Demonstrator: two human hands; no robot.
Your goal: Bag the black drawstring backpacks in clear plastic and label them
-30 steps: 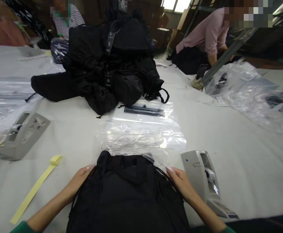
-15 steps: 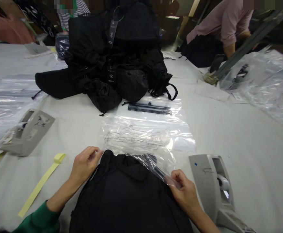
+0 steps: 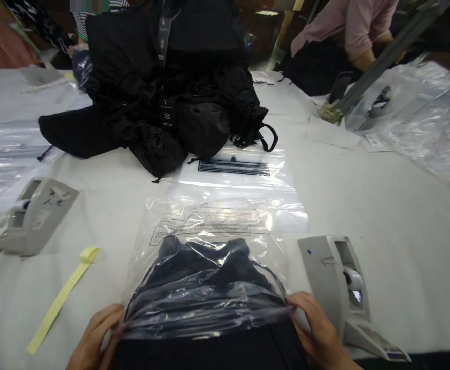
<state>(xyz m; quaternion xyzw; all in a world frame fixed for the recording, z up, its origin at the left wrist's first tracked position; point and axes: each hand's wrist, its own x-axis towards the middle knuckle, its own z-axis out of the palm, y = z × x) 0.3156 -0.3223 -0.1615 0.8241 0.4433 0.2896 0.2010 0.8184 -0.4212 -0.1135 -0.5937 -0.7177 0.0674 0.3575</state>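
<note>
A black fabric bag (image 3: 209,354) lies in front of me, its top part inside a clear plastic bag (image 3: 217,231) with printed warning text. The plastic's open edge is bunched across the fabric in shiny folds. At the left end of that edge, my left hand (image 3: 96,336) is closed on the plastic. My right hand (image 3: 317,329) pinches the same edge at its right end. Through the film, the fabric bag's gathered top and thin cords show. Its lower part runs out of view at the bottom.
Tape dispensers stand at left (image 3: 36,216) and right (image 3: 340,288). A yellow tape strip (image 3: 61,303) lies at left. Ahead, a pile of black bags (image 3: 171,97) with tags rests beyond flat plastic bags (image 3: 240,180). A metal post (image 3: 390,61) and loose plastic (image 3: 429,123) occupy the right. Other people work opposite.
Both hands have come toward me and drawn the clear plastic down over the black bag's top. The plastic's printed panel now lies flatter. The camera view has shifted slightly.
</note>
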